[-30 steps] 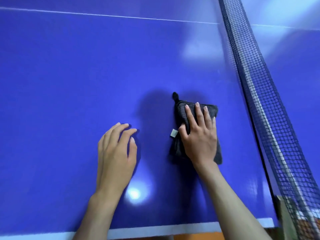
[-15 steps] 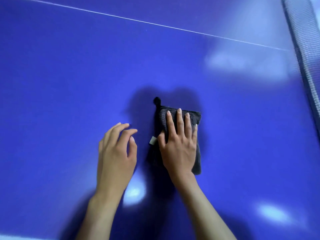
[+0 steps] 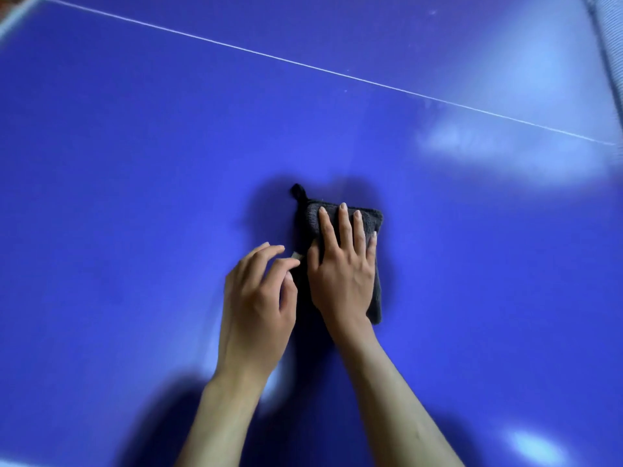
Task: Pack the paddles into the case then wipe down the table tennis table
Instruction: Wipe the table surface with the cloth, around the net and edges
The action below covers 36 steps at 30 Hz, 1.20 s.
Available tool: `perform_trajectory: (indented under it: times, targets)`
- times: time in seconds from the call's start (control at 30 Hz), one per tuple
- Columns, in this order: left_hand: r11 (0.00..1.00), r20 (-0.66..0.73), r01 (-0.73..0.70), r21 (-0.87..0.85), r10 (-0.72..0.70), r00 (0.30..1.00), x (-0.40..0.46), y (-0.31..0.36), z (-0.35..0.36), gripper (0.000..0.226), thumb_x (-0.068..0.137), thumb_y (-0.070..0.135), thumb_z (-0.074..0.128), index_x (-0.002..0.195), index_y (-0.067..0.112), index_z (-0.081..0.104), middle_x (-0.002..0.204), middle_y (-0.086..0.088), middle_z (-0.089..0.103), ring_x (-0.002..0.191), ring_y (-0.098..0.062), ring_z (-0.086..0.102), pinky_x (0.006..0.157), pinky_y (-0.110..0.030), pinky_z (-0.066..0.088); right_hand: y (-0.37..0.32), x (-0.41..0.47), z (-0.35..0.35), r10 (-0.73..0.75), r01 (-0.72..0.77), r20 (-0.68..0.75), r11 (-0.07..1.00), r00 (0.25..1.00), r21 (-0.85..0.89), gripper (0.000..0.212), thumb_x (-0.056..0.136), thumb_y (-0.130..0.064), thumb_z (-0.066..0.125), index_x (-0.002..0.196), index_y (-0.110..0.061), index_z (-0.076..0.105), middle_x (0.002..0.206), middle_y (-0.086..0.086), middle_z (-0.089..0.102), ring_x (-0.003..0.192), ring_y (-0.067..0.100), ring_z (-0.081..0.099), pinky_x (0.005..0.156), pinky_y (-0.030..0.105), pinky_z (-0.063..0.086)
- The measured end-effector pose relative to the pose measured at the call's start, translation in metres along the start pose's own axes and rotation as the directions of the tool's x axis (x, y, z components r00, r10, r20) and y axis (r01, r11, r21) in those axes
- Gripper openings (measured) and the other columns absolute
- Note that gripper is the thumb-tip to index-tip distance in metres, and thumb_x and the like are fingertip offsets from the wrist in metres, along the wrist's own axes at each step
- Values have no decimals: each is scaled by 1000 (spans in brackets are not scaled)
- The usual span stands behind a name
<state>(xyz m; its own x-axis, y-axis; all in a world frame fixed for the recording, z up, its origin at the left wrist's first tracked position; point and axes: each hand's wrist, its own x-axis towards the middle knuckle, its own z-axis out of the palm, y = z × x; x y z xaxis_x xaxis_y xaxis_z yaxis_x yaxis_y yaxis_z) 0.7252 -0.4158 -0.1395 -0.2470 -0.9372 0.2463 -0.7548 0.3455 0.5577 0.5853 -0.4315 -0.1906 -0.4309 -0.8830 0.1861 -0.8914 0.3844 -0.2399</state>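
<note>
Your right hand [image 3: 344, 271] presses flat, fingers straight, on the dark cloth [image 3: 374, 298] to wipe the table [image 3: 135, 163]; your left hand [image 3: 259, 298] hovers beside the cloth, loosely curled, empty.

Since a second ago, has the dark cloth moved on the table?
Yes. The right hand has slid the dark cloth left, away from the net.

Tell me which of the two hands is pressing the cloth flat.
The right hand: it lies on the dark cloth with fingers straight. The left hand sits beside it on the table, fingers loosely curled near the cloth's edge.
</note>
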Motion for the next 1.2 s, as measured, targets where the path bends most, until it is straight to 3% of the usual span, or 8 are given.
perform_trajectory:
  times: [0.2, 0.4, 1.2]
  targets:
    - [999, 39, -42, 2, 42, 998, 8, 10, 17, 24, 97, 11, 55, 112, 15, 73, 127, -4, 66, 128, -26, 57, 103, -41, 43, 35, 24, -3, 65, -64, -16, 997, 998, 50, 59, 98, -40, 42, 157, -36, 46, 168, -1, 35, 158, 23, 27, 129, 48, 19]
    - [999, 72, -48, -15, 49, 996, 10, 44, 50, 25, 97, 13, 54, 113, 15, 73, 128, -2, 65, 129, -26, 57, 101, -41, 43, 114, 22, -23, 107, -106, -17, 993, 994, 53, 60, 97, -42, 40, 156, -38, 46, 169, -4, 34, 159, 20, 24, 129, 46, 20]
    - [982, 225, -185, -32, 187, 956, -2, 325, 258, 26, 98, 14, 52, 113, 15, 73, 127, 2, 65, 132, -19, 53, 108, -36, 38, 512, 6, -124, 252, -251, -48, 968, 966, 21, 62, 94, -44, 46, 156, -39, 46, 169, -6, 34, 158, 18, 26, 127, 48, 25]
